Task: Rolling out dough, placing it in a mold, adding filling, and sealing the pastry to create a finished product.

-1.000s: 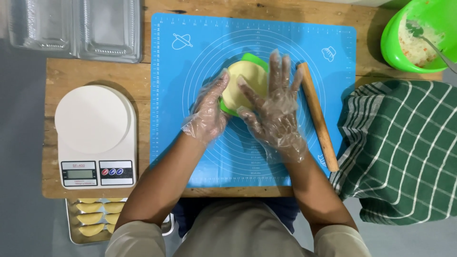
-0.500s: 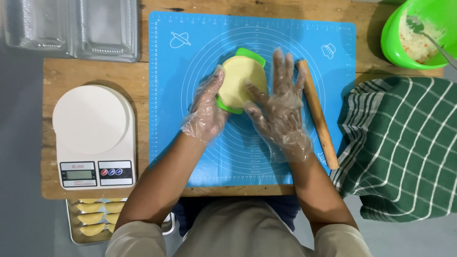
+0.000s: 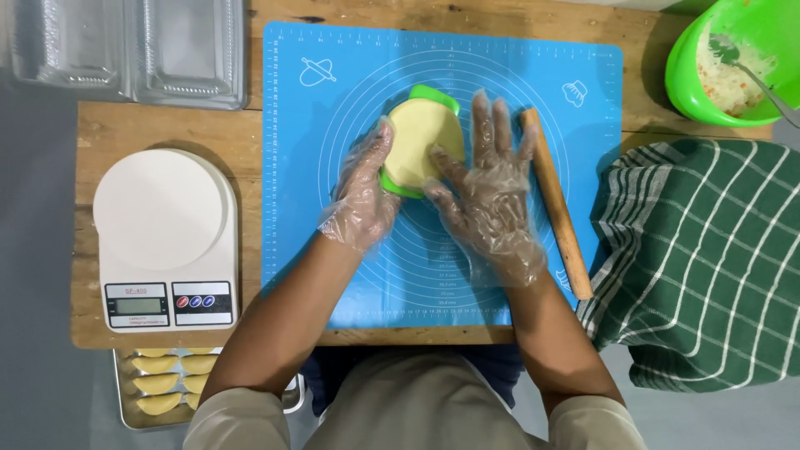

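Top-down view over a wooden tabletop (image 3: 167,133) with a blue pastry mat (image 3: 350,275) laid across it. At the mat's centre, a green dumpling mould (image 3: 433,93) lying open, covered by a pale yellow round of dough (image 3: 421,146). Left hand (image 3: 362,192) in a clear plastic glove, fingers curved against the mould's left edge. Right hand (image 3: 487,196), also gloved, fingers spread wide and flat, thumb pressing on the dough. Just right of that hand, a wooden rolling pin (image 3: 557,204) lying on the mat. Further right, a green checked cloth (image 3: 708,267). Far right corner, a green bowl (image 3: 692,75) of filling with a spoon (image 3: 762,79). Left, a white kitchen scale (image 3: 162,237). Far left, clear plastic boxes (image 3: 133,54). Near left, a tray (image 3: 125,412) of folded pastries (image 3: 158,383).
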